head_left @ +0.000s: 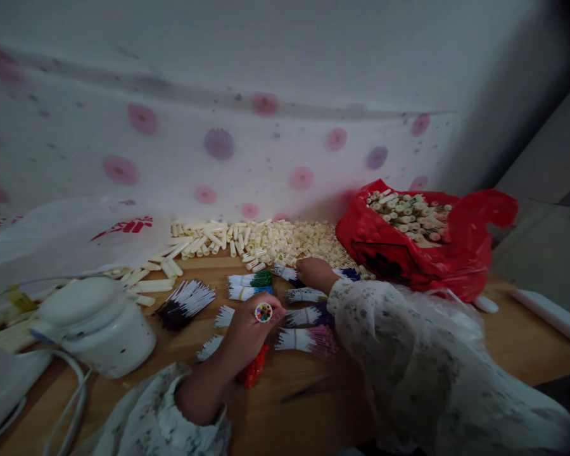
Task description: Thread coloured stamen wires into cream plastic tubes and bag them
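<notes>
A white tube (pixel 263 312) filled with small coloured tips is held upright in the left hand (pixel 246 326), whose grip is closed around it above the middle of the counter (pixel 323 402). The right hand (pixel 317 276) is stretched farther forward, over the back bundles beside a dark-blue-tipped bundle (pixel 285 272); whether anything is pinched by its grip cannot be told, since the fingertips are partly hidden.

Banded white sticks are laid out in two columns around the hands, among them a green-tipped bundle (pixel 250 279), a purple-tipped bundle (pixel 308 316) and a pink-tipped bundle (pixel 306 340). Red pieces (pixel 253 370) are seen below the left wrist, and black-ended sticks (pixel 186 304) are heaped to the left.

Red characters are printed on a whitish plastic bag (pixel 71 237) at the left, too blurred to be read. Black printing is also carried by the red bag (pixel 470 266), creased beyond reading; it is filled with pale tubes (pixel 408 214). Behind the bundles, cream tubes (pixel 209 240) are piled along the wall.
</notes>
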Motion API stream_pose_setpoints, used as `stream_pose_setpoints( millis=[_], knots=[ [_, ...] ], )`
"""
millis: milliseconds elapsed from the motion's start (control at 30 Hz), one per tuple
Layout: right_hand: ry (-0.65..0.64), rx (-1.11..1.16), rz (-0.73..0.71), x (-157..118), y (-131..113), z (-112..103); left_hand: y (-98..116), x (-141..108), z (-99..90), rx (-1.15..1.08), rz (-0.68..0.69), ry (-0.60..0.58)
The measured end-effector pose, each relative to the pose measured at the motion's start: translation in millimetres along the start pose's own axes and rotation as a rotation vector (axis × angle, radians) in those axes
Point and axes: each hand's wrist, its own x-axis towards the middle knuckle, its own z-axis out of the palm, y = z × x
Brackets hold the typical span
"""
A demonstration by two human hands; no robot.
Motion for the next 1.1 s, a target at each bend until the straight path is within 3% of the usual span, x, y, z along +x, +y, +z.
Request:
stream_pose_setpoints(
  millis=[433,600,700,800,900,1000,1100],
  knots=[
    [0.037,0.1,-0.124,-15,23,-5,2,1,-0.5,-0.008,0.001,0.016],
    [0.242,0.187,-0.133,-55,28,-32,3,2,-0.7,0.024,0.028,0.105],
    [0.341,0.411,-0.328,-89,17,-43,6,2,-0.5,0.028,0.054,0.169],
    [0.391,0.621,-0.574,-112,-2,-44,9,1,1.1,-0.036,-0.01,0.025],
    [0.419,0.674,-0.657,-120,-18,-39,9,-3,4.4,-0.074,-0.107,-0.142],
    [0.511,0.732,-0.595,-119,-22,-31,7,-6,6.7,-0.067,-0.136,-0.131],
    [0.651,0.866,-0.399,-120,-21,-23,5,-7,6.8,-0.084,-0.129,-0.119]
  ],
)
